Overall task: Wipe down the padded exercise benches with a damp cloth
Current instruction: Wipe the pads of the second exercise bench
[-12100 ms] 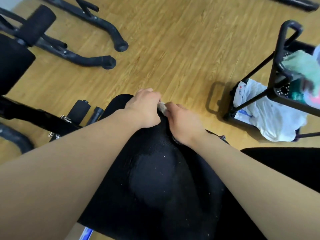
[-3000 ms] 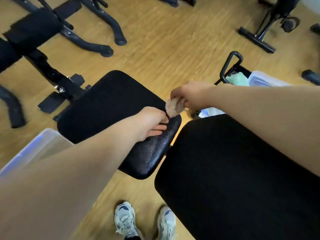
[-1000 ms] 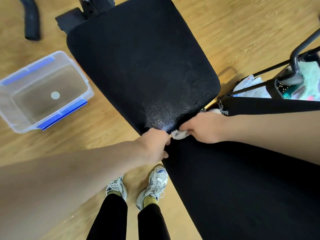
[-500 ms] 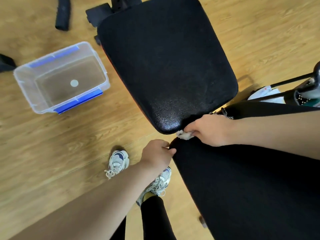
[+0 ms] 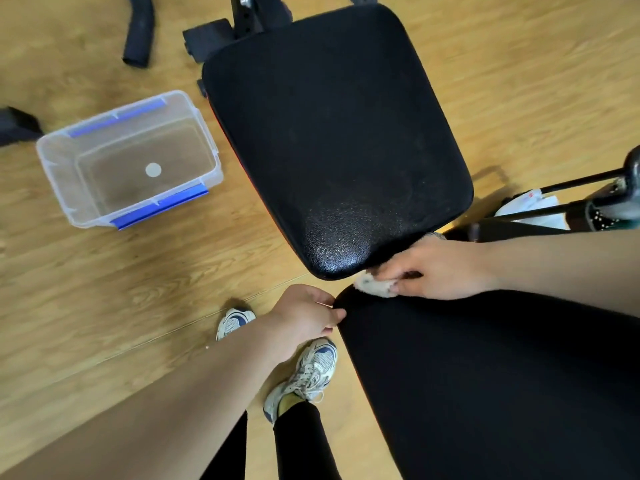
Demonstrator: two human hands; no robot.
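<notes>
Two black padded bench sections fill the view. The seat pad (image 5: 332, 133) lies ahead, shiny wet near its front edge. The larger back pad (image 5: 502, 386) lies lower right. My right hand (image 5: 433, 271) grips a small beige cloth (image 5: 374, 285) at the gap between the two pads, on the back pad's top corner. My left hand (image 5: 308, 317) holds the left corner edge of the back pad, fingers curled against it.
A clear plastic tub (image 5: 128, 157) with blue clips stands on the wood floor to the left. A black cart frame (image 5: 571, 199) with a white bag sits at the right edge. My feet in white sneakers (image 5: 304, 372) stand beside the back pad.
Over the last second my left hand dropped from the seat pad's front edge to the back pad's corner. My right hand keeps the cloth at the gap between pads.
</notes>
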